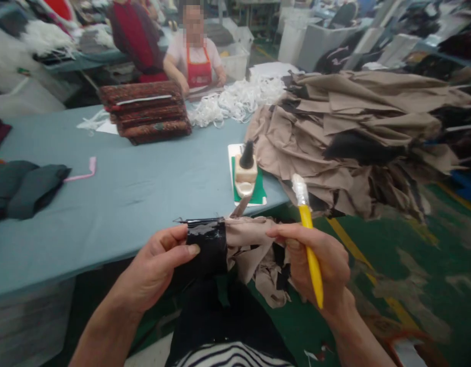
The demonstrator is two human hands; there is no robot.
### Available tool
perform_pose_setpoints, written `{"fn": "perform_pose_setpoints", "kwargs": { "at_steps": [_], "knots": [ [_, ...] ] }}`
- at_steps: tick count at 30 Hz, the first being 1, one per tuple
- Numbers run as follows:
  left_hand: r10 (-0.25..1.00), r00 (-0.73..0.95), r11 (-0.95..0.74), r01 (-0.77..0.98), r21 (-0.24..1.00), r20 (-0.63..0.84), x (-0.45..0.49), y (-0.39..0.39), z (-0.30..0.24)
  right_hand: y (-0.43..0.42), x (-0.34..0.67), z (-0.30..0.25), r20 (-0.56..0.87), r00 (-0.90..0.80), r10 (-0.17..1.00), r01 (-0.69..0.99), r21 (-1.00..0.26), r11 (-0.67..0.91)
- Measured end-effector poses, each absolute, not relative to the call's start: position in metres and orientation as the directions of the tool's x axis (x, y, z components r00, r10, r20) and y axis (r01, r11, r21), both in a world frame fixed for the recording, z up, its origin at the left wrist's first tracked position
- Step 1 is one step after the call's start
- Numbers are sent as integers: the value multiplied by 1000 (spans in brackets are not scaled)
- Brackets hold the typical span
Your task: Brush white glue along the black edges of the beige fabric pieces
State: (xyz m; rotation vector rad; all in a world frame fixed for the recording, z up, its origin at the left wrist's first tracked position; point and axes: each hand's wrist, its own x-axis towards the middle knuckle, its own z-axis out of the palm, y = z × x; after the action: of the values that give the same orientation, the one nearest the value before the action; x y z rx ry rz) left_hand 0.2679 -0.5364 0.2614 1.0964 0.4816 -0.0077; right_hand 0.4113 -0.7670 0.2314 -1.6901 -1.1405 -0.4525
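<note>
My left hand [159, 265] is closed on the black fabric end [206, 247] of a garment piece, thumb on top. A wet-looking shine runs along the upper part of the black fabric. Beige fabric [245, 237] joins it on the right and hangs in folds below the table edge. In my right hand [315, 260] is a brush [306, 219] with a yellow handle and white tip, its tip pointing up. My right fingertips also touch the beige fabric. Just beyond stands a cream-coloured device [245, 171] with a black cone-shaped top, on a green and white card [260, 191].
Beige and black garment pieces [353, 112] are heaped at the right of the blue table [143, 188]. Patterned brown bundles [147, 112] and white strips [239, 102] lie at the back. Dark folded cloth [25, 188] is at left. A person in a red apron [199, 66] works opposite.
</note>
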Motion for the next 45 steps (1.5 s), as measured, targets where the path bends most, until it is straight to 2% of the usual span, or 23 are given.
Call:
{"fn": "perform_pose_setpoints", "kwargs": {
  "at_steps": [5, 9, 14, 18, 23, 27, 33, 36, 38, 40, 41, 45],
  "knots": [
    [308, 913, 304, 171, 937, -267, 225, -502, 268, -694, 390, 228, 601, 422, 679, 821, -571, -5],
    [370, 907, 193, 136, 972, -200, 189, -454, 273, -616, 360, 228, 540, 380, 751, 811, -585, 10],
    [476, 870, 180, 45, 983, -127, 142, -382, 278, -526, 322, 223, 456, 342, 822, 673, -729, 125],
    [573, 814, 125, 23, 992, -91, 104, -338, 286, -468, 290, 226, 479, 292, 828, 536, -799, 273],
    [692, 720, 42, 34, 999, -53, 61, -308, 297, -410, 259, 238, 475, 219, 852, 472, -816, 334],
    [786, 617, -45, 97, 994, -24, 39, -294, 313, -366, 245, 248, 517, 117, 848, 461, -785, 414],
    [912, 405, -115, 118, 986, 58, -20, -268, 329, -311, 240, 275, 661, -24, 750, 411, -677, 611],
    [967, 237, -110, 82, 991, 88, -71, -271, 296, -290, 242, 288, 682, -86, 727, 375, -653, 657],
    [995, 103, -2, 128, 992, -11, -98, -279, 256, -278, 243, 295, 675, -125, 727, 362, -652, 667],
    [972, 109, 168, 284, 944, -206, -110, -289, 210, -267, 241, 302, 658, -162, 736, 369, -651, 663],
    [961, 116, 207, 298, 932, -250, -110, -293, 187, -262, 240, 306, 649, -175, 741, 380, -649, 659],
    [936, 174, 261, 243, 934, -306, -95, -291, 108, -245, 229, 322, 640, -191, 744, 397, -643, 655]
  ]
}}
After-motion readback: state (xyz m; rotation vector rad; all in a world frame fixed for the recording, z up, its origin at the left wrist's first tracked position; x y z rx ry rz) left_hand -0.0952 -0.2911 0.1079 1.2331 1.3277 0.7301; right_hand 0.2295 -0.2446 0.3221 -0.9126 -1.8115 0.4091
